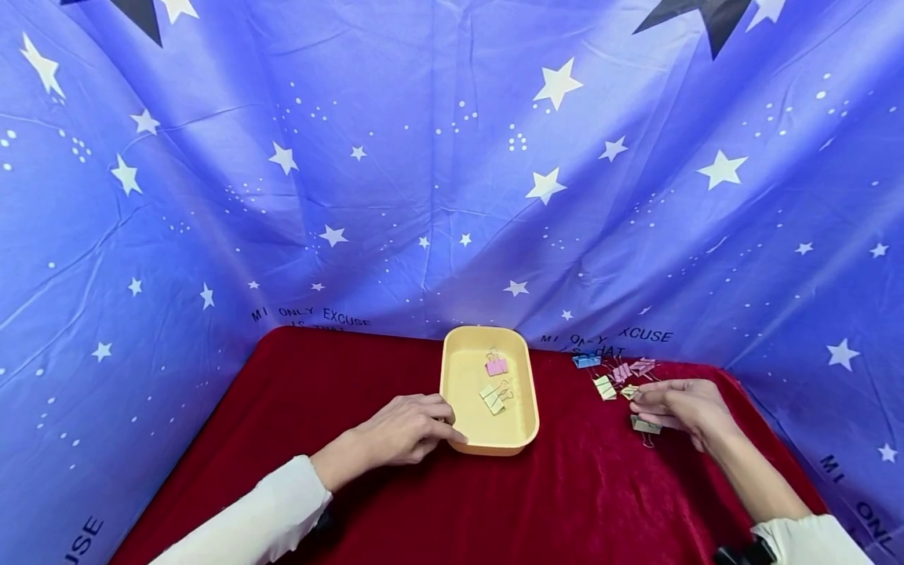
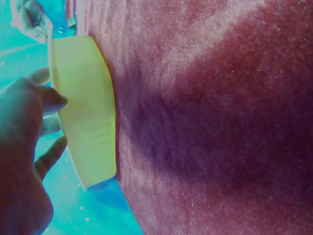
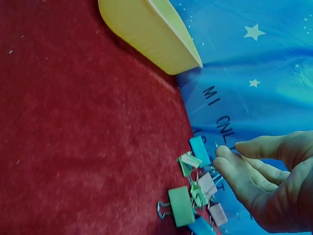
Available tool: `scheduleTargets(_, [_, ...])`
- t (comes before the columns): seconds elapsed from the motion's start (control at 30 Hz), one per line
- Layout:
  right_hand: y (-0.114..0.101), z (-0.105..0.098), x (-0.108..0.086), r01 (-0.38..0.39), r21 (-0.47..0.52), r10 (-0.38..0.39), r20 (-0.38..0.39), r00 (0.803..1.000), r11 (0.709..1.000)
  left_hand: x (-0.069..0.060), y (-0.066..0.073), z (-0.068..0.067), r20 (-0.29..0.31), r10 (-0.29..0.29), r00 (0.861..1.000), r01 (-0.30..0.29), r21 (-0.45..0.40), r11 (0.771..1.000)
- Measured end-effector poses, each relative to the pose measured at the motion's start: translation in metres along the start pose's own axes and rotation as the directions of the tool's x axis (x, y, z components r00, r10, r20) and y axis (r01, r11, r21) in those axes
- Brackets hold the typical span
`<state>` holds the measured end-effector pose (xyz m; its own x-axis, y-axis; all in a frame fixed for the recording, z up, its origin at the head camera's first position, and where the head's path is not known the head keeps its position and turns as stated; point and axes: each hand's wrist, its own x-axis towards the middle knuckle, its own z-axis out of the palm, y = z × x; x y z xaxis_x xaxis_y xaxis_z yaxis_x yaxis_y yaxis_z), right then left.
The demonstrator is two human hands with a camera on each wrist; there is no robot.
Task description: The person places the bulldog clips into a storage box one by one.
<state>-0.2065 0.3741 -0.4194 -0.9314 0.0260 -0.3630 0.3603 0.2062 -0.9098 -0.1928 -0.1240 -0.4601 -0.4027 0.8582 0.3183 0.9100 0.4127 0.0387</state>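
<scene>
One tray, yellow, lower centre of the head view, on the red-covered counter; contents, one pink clip above one cream clip. One left hand, grasping the tray's rim at its near-left corner. One right hand, lower right of the head view, reaching over loose clips; fingers loosely bent, tips near the thumb, nothing visible between them in the right wrist view. Loose lot: blue clip at its upper left, two pink clips, pale yellow clip, small yellow clip by the fingertips, contact uncertain, and green clip below. Step, as judged: picking one clip. Handling advice: pinch the clip's body, avoid snagging neighbouring wire handles, lift straight up before crossing leftward; keep the left hand's steadying hold light.
</scene>
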Motion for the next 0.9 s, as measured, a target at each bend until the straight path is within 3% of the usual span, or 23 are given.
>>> scheduleTargets(0.37, [0.015, -0.012, -0.008, -0.032, 0.126, 0.03, 0.017, 0.999, 0.991, 0.0, 0.0, 0.001, -0.016, 0.005, 1.0, -0.005, 0.003, 1.0])
scheduleTargets(0.9, [0.033, -0.023, -0.016, -0.019, 0.142, 0.018, 0.007, 1.0, 0.99, 0.0, 0.001, -0.001, -0.003, 0.0, 1.0, 0.0, 0.014, 1.0])
